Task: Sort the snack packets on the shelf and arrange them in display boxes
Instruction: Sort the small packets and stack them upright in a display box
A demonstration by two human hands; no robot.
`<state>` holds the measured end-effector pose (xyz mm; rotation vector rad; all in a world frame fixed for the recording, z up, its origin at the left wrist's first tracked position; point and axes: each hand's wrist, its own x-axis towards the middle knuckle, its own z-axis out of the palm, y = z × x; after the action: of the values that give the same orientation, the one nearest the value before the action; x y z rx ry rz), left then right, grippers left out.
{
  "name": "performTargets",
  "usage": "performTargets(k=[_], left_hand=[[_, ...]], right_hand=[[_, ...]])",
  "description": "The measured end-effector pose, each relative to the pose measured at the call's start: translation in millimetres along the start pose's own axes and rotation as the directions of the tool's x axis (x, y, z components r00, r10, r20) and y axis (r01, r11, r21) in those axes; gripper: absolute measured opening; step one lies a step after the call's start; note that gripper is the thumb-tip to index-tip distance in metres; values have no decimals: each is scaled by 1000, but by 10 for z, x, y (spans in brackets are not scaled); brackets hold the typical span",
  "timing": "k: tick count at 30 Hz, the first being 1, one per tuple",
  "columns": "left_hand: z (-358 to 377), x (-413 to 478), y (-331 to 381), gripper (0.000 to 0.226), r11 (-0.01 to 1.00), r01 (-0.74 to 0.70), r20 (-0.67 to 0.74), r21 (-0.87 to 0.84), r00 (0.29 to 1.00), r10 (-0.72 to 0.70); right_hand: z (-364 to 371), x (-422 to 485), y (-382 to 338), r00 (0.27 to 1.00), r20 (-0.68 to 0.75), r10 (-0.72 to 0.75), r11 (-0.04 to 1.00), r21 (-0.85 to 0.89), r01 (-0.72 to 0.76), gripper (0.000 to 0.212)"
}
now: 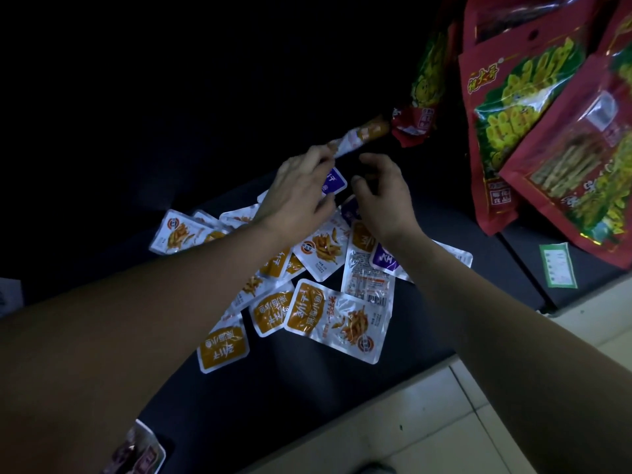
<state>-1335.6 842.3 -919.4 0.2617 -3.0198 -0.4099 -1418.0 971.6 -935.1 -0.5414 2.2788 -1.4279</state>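
Observation:
Several small white snack packets lie scattered on a dark shelf (307, 388), most with orange labels (337, 319) and a few with purple ones (386, 256). My left hand (301, 193) reaches over the far end of the pile. Its fingertips pinch one orange packet (362, 135), which is lifted and points toward the back right. A purple packet (333, 181) lies just under that hand. Beside it, my right hand (383, 196) hovers over the pile with loosely curled fingers and nothing visible in its grip. No display box is in view.
Large red and green snack bags (496, 131) hang or lean at the right. A green price tag (557, 265) sits on the shelf edge below them. One dark packet (136, 449) lies at the lower left. Pale floor tiles (444, 422) show below the shelf. The back is dark.

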Motion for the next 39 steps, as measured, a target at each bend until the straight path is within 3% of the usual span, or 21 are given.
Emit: performTargets(k=[2, 6, 12, 16, 19, 22, 25, 28, 30, 35, 39], left_hand=[[10, -122, -13, 45, 998, -55, 55, 31, 997, 54], [10, -299, 10, 54, 995, -100, 137, -11, 985, 101], [-19, -484, 96, 36, 981, -173, 91, -88, 979, 181], [-32, -581, 105, 41, 993, -89, 101, -76, 990, 97], [3, -668, 102, 50, 998, -10, 222, -63, 975, 24], [-8, -756, 104, 47, 997, -15, 240, -71, 970, 31], [-50, -801, 109, 46, 998, 19, 204, -60, 979, -7], [-56, -849, 121, 55, 991, 133, 334, 19, 933, -132], [-44, -911, 152, 57, 989, 143, 376, 39, 915, -147], [-67, -1134, 175, 55, 989, 143, 329, 31, 933, -146], [-120, -1334, 146, 53, 990, 136, 204, -32, 971, -126]], right_hand=[[-10, -28, -28, 998, -26, 55, 996, 72, -53, 20], [-25, -105, -16, 967, -128, 222, 967, 153, -202, 38], [-114, -306, 10, 963, -182, 199, 977, -45, -210, 29], [-202, -374, -19, 979, -115, 171, 981, -74, -180, 27], [-235, -443, 4, 995, -69, 77, 950, -297, -94, 24], [-273, -632, 26, 999, -28, 31, 872, -488, -41, 46], [-297, -851, 63, 997, -51, -54, 817, -576, 15, 52], [-341, -976, 141, 989, -84, 118, 791, -594, -145, 63], [-350, -1052, 208, 973, -18, 231, 780, -594, -196, 70], [-351, -1191, 244, 996, 60, 69, 856, -516, -28, 69], [-366, -1263, 174, 994, 56, 90, 772, -634, -35, 83]])
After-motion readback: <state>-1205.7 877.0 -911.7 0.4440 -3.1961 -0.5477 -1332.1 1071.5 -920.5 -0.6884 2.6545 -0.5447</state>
